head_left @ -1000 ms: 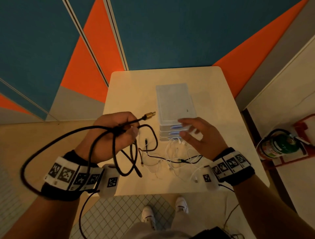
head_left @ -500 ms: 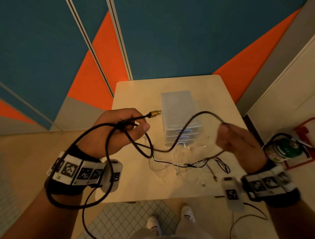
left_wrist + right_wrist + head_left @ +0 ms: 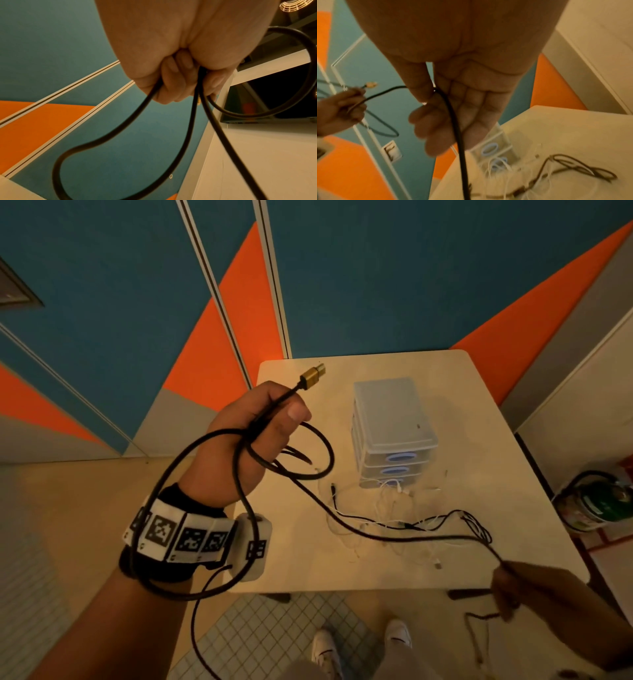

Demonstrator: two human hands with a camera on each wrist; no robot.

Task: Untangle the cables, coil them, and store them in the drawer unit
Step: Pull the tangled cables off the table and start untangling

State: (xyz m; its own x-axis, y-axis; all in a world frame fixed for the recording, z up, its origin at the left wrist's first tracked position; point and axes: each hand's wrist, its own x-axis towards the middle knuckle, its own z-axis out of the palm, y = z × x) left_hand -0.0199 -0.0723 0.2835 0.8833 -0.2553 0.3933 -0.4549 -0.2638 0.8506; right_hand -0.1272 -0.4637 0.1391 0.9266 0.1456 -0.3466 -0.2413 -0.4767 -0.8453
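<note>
While half a second ago our right hand [image 3: 534, 590] pinched the black cable [image 3: 394, 537] mid-frame by the drawer unit [image 3: 394, 419], in the head view it has drawn it taut to lower right, freeing length for coiling; our left hand [image 3: 253, 436], centre-left, clenches loops below the gold plug [image 3: 312, 375].

Left wrist: fingers [image 3: 175, 75] curl round three strands.

Right wrist: thumb [image 3: 418, 81] traps the cable against loosely extended fingers; thinner cables [image 3: 573, 169] stay tangled on the table [image 3: 573, 128], lower right.
</note>
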